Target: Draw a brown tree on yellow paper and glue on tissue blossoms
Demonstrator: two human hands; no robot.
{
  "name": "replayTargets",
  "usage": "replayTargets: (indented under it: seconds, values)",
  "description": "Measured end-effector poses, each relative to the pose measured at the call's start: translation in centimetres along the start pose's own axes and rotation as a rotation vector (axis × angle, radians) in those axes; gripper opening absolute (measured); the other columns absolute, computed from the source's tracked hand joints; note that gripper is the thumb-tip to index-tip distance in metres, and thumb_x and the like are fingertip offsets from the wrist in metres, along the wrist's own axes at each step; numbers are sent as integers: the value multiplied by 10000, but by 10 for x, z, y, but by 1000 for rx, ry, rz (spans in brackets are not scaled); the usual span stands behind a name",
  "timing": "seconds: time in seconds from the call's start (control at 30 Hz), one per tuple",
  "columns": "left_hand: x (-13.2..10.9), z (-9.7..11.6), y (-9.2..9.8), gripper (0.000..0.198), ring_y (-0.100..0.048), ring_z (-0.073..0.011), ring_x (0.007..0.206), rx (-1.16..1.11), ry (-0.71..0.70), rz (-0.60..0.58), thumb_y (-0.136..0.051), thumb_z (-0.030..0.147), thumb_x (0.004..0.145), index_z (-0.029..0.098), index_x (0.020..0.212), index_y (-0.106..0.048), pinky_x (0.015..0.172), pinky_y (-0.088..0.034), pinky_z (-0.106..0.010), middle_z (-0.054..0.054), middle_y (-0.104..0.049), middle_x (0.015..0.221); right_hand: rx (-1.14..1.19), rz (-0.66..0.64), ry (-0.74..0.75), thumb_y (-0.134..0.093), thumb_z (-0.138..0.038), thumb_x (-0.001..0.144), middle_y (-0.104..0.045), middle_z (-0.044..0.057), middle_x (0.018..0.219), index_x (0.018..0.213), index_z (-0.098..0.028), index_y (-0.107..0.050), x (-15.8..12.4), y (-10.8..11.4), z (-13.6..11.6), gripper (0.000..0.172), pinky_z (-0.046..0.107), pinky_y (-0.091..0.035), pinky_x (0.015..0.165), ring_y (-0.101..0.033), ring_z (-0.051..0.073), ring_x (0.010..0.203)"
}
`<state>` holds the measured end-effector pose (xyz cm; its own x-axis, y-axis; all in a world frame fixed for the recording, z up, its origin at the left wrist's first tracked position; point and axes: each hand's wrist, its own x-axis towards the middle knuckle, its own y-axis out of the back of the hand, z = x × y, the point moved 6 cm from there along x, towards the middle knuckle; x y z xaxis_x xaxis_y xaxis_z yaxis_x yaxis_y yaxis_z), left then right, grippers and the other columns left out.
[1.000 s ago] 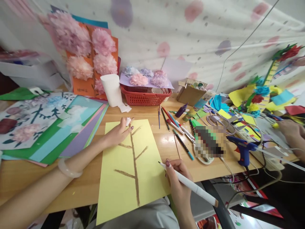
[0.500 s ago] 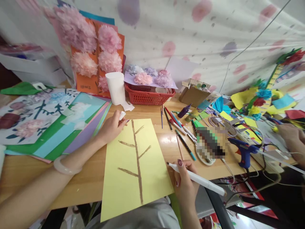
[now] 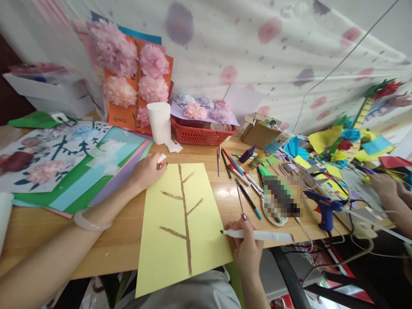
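Note:
A sheet of yellow paper (image 3: 157, 262) lies in front of me, its near edge over the table's edge. On it is a brown drawn stem (image 3: 186, 214) with several short side branches. My right hand (image 3: 246, 251) is closed around a white marker (image 3: 273, 235) at the sheet's right edge. The marker's dark tip is uncapped, points left and hovers over the paper. By the sheet's top left corner, my left hand (image 3: 146, 174) is closed, with a small white marker cap (image 3: 161, 158) showing between its fingers.
Pens and scissors (image 3: 273, 216) lie right of the paper, then a blue glue gun (image 3: 325, 210) with cables. A paper roll (image 3: 159, 123) and a red basket (image 3: 201, 131) stand behind. Coloured sheets (image 3: 77, 189) lie left. Another person's hand (image 3: 383, 186) is far right.
My right hand has moved slightly left and turned the marker nearer level, bringing its tip over the paper. My left fingers have curled in more around the cap. The view has shifted slightly.

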<state>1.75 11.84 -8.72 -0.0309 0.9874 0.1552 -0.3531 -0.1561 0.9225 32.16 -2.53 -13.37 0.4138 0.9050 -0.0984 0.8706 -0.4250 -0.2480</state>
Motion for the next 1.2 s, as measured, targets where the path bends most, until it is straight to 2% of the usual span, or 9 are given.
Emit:
replayTargets:
  seconds: [0.1,0.3,0.47,0.57,0.67,0.8,1.03,1.1,1.2]
  values:
    - [1,-2,-7,115,-648,-259,737,17,-68,-93,-451,308,840,216,813,-514,556,-326,-293,-62,-668,753,26,18,-19,-722,-483,764,-371,-89,416,573,-203,-459,-1,-1,-1,430,230,-244,384,-249,57,354]
    - [3,-4,-11,183,-614,-235,664,-60,-155,-123,-469,367,825,235,707,-424,563,-344,-290,-36,-619,674,109,-18,-33,-764,-448,739,-391,-91,448,591,-193,-446,0,-4,-1,434,205,-207,379,-235,39,375]
    - [4,-2,-14,229,-599,-212,647,-190,-204,-89,-423,451,810,245,727,-367,581,-405,-295,-14,-586,663,144,-71,-10,-738,-438,771,-335,-102,400,571,-200,-436,1,-4,0,432,216,-209,380,-248,49,348]
    - [5,0,-14,274,-623,-207,731,-341,-231,-18,-420,512,794,242,814,-375,656,-481,-319,-42,-630,812,113,-91,-21,-727,-455,778,-339,-99,402,576,-200,-449,1,-3,2,427,220,-200,385,-268,54,353]
    - [3,2,-12,361,-635,-245,886,-420,-269,60,-484,548,753,235,903,-385,797,-508,-390,-94,-645,986,49,-78,-14,-714,-489,782,-367,-89,412,584,-196,-479,3,0,4,425,228,-185,386,-279,58,363]
    - [1,5,-18,404,-608,-300,1086,-301,-309,1,-479,540,747,224,985,-395,945,-466,-434,-134,-637,1130,-40,-74,11,-694,-532,781,-355,-87,385,567,-195,-491,2,0,1,448,238,-186,388,-282,65,357]
    - [-2,7,-28,325,-558,-324,1211,-193,-328,-155,-420,469,832,213,1031,-394,981,-446,-443,-165,-595,1287,-157,-61,86,-722,-520,745,-422,-61,469,536,-189,-480,0,-1,-7,461,236,-226,422,-326,75,429]
    - [-3,10,-25,263,-569,-326,1185,-154,-337,-133,-435,419,858,206,1006,-392,954,-458,-429,-172,-599,1256,-181,-69,108,-725,-511,745,-415,-61,484,540,-186,-489,0,0,-8,451,233,-230,433,-332,79,452]
    - [-3,11,-14,173,-587,-345,1101,-70,-312,-19,-479,331,877,192,933,-395,911,-455,-425,-165,-616,1111,-206,-45,120,-726,-530,733,-400,-62,479,550,-184,-518,0,3,-9,443,232,-216,425,-319,83,454]
